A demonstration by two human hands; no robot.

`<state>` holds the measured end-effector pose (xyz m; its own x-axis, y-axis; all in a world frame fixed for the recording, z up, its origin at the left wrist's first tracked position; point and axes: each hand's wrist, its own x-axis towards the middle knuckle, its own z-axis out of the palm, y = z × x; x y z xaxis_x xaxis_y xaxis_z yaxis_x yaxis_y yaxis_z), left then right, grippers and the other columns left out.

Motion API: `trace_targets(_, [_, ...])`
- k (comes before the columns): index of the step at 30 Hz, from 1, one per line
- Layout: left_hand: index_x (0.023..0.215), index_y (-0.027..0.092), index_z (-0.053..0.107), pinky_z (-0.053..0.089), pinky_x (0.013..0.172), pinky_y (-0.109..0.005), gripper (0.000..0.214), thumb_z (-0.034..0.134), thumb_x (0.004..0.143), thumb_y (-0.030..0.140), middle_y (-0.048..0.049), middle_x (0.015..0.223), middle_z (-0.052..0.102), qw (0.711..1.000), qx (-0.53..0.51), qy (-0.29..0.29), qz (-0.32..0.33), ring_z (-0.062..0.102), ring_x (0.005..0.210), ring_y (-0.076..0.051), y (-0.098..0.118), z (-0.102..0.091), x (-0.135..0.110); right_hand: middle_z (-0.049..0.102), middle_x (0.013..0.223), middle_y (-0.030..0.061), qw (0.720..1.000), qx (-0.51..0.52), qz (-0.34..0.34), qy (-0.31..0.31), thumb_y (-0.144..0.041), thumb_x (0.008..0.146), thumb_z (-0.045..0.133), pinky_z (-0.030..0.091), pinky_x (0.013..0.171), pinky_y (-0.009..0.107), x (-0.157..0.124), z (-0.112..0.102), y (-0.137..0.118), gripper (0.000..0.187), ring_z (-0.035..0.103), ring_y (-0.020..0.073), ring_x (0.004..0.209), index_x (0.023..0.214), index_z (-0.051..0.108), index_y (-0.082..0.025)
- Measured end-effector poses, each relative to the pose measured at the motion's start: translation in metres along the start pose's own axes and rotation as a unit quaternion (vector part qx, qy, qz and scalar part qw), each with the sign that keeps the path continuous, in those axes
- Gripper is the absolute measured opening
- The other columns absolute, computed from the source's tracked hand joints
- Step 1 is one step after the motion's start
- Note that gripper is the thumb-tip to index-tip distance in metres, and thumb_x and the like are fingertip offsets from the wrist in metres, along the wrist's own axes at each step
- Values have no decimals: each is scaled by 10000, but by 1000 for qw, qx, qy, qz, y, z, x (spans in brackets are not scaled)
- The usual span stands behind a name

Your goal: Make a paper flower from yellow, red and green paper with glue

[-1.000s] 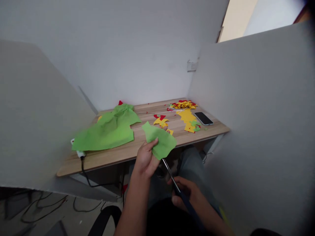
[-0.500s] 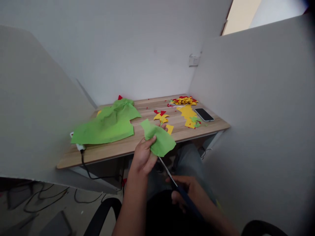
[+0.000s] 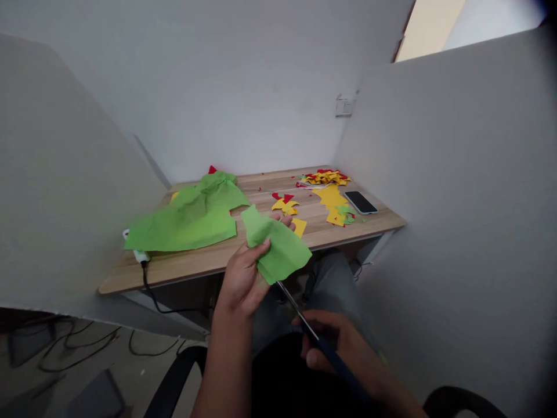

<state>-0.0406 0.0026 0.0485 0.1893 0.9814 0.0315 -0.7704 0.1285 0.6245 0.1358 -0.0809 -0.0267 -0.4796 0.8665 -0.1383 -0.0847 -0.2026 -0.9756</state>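
Note:
Between the thumb and fingers of my left hand (image 3: 246,273) is a small piece of green paper (image 3: 281,249), held up in front of the table edge. My right hand (image 3: 335,342) is closed around the dark blue handles of a pair of scissors (image 3: 304,322). The blades point up and to the left, and their tip meets the lower edge of the green piece; whether they are apart there is hidden. A large green sheet (image 3: 187,220) with cut-out edges lies on the left of the table.
On the wooden table (image 3: 256,186) lie yellow and red scraps (image 3: 285,204), a heap of cut pieces (image 3: 326,177), yellow sheets (image 3: 331,198) and a phone (image 3: 360,202). A white power strip (image 3: 141,255) with a black cable sits at the left edge. Grey partitions stand on both sides.
My left hand has shifted slightly left with the green piece, which is now turned a little flatter. The scissors have stayed at its lower edge.

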Motion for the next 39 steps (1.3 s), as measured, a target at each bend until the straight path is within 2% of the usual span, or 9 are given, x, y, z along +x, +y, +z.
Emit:
trace_targets(10, [1478,227,475,405,1165,-455,626,556,883,50,-104,1371,647,1000,-1,3,-2,494,1378,-290,0,3,-6,557,598,-54,999,21,24,15,-492,617,876,293,475,208,-1,1,6,528,372,49,478,1035,756,-191])
trace_targets(16, [1438,239,526,390,1175,-463,587,559,881,56,-95,1382,640,1000,-2,-8,-12,466,1400,-292,0,3,-6,560,565,-64,994,-13,107,33,-503,624,849,302,404,188,-3,1,5,571,372,50,414,1065,702,-171])
trace_targets(19, [1418,207,540,377,1183,-454,554,542,886,54,-103,1351,662,1000,-1,6,-5,483,1389,-280,0,4,-4,571,623,-56,998,-16,67,3,-461,646,847,328,468,185,-4,0,3,505,410,54,491,1018,667,-171])
trace_targets(23, [1392,172,555,368,1190,-438,519,531,886,59,-106,1321,681,1000,5,23,12,501,1377,-270,3,4,-4,581,695,-35,999,-13,12,-36,-524,706,804,353,531,206,-5,-1,0,514,435,73,563,1030,606,-179])
trace_targets(28, [1408,182,540,373,1187,-431,544,556,876,69,-100,1329,676,1000,15,19,2,498,1380,-269,5,5,-7,581,694,-35,1000,-22,1,-18,-558,707,790,345,539,224,-2,0,-2,522,432,82,567,1031,612,-189])
trace_targets(31, [1425,202,532,387,1177,-450,568,567,874,72,-102,1332,674,1000,15,5,-10,493,1383,-286,4,5,-8,561,633,-54,999,-20,24,11,-520,656,825,359,525,228,0,2,0,507,445,88,543,999,641,-196])
trace_targets(35, [1421,199,542,391,1171,-471,559,553,878,64,-107,1313,684,1000,13,7,-7,504,1374,-292,2,5,-7,500,558,-85,996,-22,83,39,-527,627,834,308,426,212,-1,2,4,519,365,70,431,977,632,-200])
trace_targets(37, [1389,185,569,393,1170,-464,520,537,885,63,-107,1288,699,1000,13,17,-3,510,1370,-285,2,5,-7,558,651,-54,998,-19,54,11,-525,638,835,352,486,216,-4,0,3,532,420,78,504,1002,625,-200])
trace_targets(39, [1355,181,594,387,1178,-447,487,525,889,59,-101,1294,696,1000,14,23,5,497,1381,-275,4,5,-7,620,817,-3,1000,-10,6,-21,-530,717,789,406,595,235,-7,-1,0,511,494,103,641,1075,612,-210])
